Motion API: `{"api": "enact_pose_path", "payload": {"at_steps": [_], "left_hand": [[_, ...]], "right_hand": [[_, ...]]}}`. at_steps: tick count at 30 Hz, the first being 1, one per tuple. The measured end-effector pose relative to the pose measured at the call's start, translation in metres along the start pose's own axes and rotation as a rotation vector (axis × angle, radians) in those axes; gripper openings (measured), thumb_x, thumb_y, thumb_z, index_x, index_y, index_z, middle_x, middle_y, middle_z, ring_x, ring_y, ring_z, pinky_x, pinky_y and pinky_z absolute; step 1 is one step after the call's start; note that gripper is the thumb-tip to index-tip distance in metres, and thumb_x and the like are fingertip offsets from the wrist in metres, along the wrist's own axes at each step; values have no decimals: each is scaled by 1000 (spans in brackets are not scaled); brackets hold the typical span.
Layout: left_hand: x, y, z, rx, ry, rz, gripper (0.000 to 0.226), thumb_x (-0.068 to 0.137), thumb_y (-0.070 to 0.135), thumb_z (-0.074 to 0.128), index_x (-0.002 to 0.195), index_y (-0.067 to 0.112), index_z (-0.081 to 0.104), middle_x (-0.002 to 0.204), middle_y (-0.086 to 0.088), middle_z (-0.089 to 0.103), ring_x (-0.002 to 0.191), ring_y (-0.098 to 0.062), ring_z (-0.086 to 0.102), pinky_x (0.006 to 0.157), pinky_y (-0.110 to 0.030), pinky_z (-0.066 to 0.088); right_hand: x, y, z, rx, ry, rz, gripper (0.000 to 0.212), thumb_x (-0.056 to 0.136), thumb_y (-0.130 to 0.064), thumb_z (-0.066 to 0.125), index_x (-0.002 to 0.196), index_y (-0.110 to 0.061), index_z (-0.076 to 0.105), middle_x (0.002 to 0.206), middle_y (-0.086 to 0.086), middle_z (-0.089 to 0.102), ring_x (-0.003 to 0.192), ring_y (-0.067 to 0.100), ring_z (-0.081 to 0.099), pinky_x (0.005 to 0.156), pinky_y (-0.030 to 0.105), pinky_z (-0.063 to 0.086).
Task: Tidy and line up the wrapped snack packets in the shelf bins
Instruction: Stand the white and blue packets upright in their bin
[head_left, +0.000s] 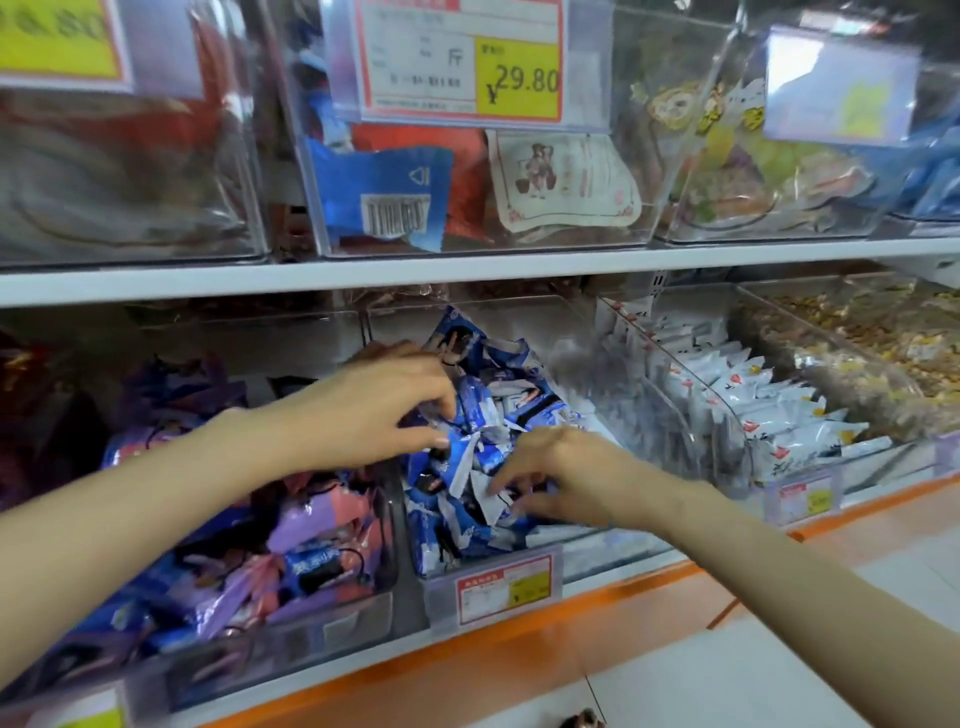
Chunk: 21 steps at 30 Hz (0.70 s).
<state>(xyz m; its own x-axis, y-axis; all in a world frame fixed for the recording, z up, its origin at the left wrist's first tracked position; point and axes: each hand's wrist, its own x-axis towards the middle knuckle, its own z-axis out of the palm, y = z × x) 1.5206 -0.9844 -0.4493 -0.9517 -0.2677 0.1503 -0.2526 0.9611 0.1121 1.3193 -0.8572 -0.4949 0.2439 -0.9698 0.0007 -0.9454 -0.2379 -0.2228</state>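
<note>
We reach into the middle bin (597, 558) on the lower shelf, our left hand (374, 410) over the back of its packets (483, 457) and our right hand (566, 478) nearer the front, both touching them. A second bin (291, 639) sits just left, a third (727, 415) just right, and a tag (503, 588) hangs on the middle bin's front. Above, on the upper shelf (467, 270), stand more bins (675, 156).

We reach into the middle bin (613, 551) on the lower shelf. Our left hand (374, 410) curls over the blue packets (483, 415) at the pile's top, fingertips pinching among them. Our right hand (561, 478) lies lower on the pile, fingers spread. Purple packets (291, 545) fill the bin to the left, white packets (769, 405) the one to the right.
</note>
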Motion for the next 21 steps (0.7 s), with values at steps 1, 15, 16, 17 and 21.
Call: {"api": "enact_pose_path", "payload": {"at_steps": [1,15,16,17,21], "left_hand": [[-11,-1,2,18,31,-13,33,85,56,49,104,30,59,116,14,54,107,-4,47,87,-19,35],[-87,0,2,-43,175,-195,56,75,69,29,109,36,60,118,23,53,113,-2,41,88,-28,30],[-90,-1,0,-61,194,-218,56,74,68,30,107,35,61,116,21,54,112,-4,43,90,-30,33],[-93,-2,-3,-80,205,-243,56,74,68,32,107,34,61,115,19,56,110,-6,45,91,-34,36],[-105,-6,-7,-111,246,-287,50,74,65,36,103,32,62,108,16,58,104,-10,50,92,-43,43]], "right_hand": [[6,-6,5,-38,-115,-9,30,90,-25,61,119,-30,63,99,-5,59,85,9,50,74,25,39],[-4,2,-6,-253,-120,187,28,92,-40,54,118,-31,60,106,-4,62,99,16,59,86,26,38],[-3,-1,-7,-259,-106,184,27,93,-37,53,117,-30,61,107,-4,62,100,16,58,82,24,38],[-2,-3,-7,-251,-93,181,26,93,-35,52,118,-31,61,108,-4,61,100,16,57,79,23,37],[9,-27,0,-27,-183,99,30,95,-24,52,122,-34,60,108,-4,65,86,10,54,75,24,43]]}}
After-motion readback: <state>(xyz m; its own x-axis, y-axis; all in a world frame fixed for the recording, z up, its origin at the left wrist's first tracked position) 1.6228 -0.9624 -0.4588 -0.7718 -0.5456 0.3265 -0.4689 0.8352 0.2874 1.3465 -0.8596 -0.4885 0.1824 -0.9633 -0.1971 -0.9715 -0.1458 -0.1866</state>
